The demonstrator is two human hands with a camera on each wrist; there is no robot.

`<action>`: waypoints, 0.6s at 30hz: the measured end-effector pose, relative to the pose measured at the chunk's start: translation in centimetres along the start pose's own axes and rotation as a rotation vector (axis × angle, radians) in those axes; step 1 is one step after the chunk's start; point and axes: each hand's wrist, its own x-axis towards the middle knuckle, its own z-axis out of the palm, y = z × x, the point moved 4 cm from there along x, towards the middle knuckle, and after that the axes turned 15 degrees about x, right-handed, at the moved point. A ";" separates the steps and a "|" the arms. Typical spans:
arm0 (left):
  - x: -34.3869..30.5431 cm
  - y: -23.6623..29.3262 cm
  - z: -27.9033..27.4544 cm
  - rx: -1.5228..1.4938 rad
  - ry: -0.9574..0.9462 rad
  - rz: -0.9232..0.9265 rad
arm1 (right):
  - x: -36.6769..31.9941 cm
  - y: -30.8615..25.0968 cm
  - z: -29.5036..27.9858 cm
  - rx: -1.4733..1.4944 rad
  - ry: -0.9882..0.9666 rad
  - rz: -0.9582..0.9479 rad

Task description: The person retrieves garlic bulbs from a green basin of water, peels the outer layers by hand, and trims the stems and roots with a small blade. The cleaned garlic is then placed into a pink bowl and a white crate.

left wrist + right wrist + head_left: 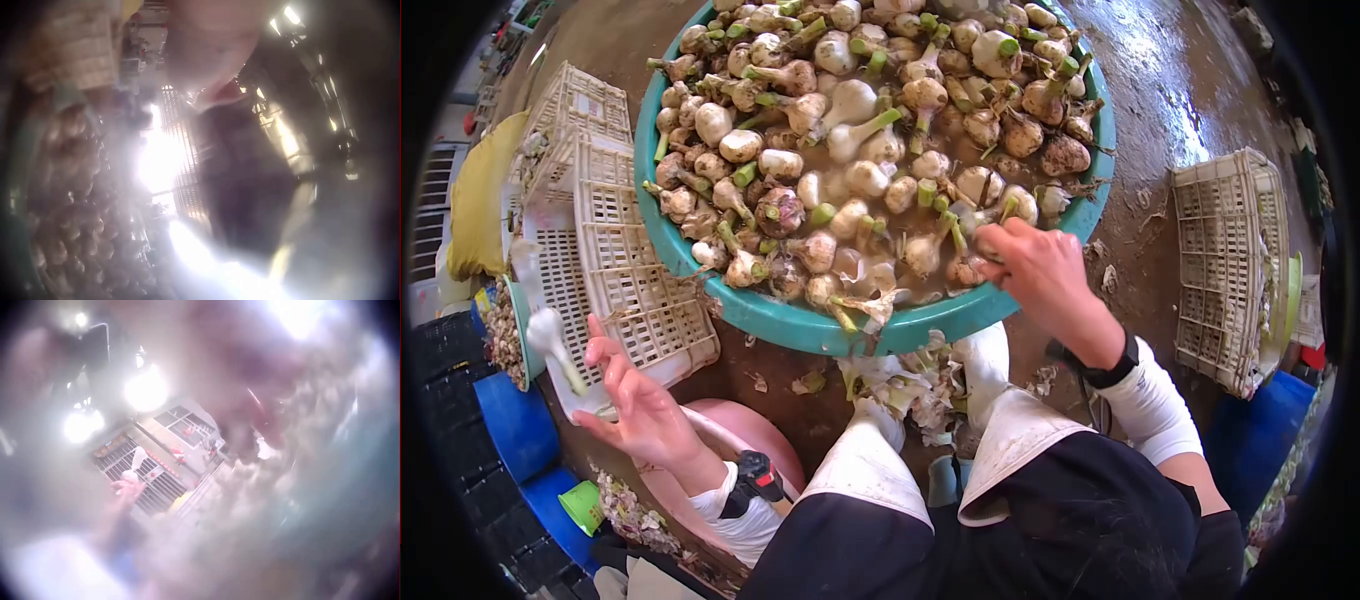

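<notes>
Left hand (635, 405): fingers spread wide, gripping nothing. A bulb (550, 335), white with green stem, is just beyond the fingertips, apart from them, over the near-left corner of the crate (645, 260). Its blur suggests it's airborne; wide fingers would leave its way free.

Right hand (1040, 270): at the tub's near-right edge, fingers curled narrow above the garlic (865, 180). Whether they hold a bulb or a tool, I cannot tell; right wrist view too smeared to settle it.

Tub (830, 338) sits before my knees, near edge close to my boots (855, 455), presumably for easy reach. Garlic lies crowded in muddy water, probably to loosen soil. Crate stands by the tub's left edge, within my left arm's range: short sideways pass. Peels (920, 385) heap between my boots below the near edge, likely where scraps drop.
</notes>
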 end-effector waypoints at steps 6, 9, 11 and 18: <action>-1.4 -7.3 -2.5 1.152 0.081 -0.311 | 2.8 3.4 2.4 -0.271 -0.270 0.074; -2.7 -12.3 -2.4 1.395 -0.310 -0.578 | 1.5 -1.2 1.9 0.392 -0.280 -0.019; -4.1 -14.9 -2.2 1.098 -0.349 -0.823 | 0.4 -7.1 1.3 0.587 -0.305 -0.191; -3.8 -14.0 -1.4 1.240 -0.318 -0.573 | -0.3 -8.2 2.6 0.894 -0.308 -0.294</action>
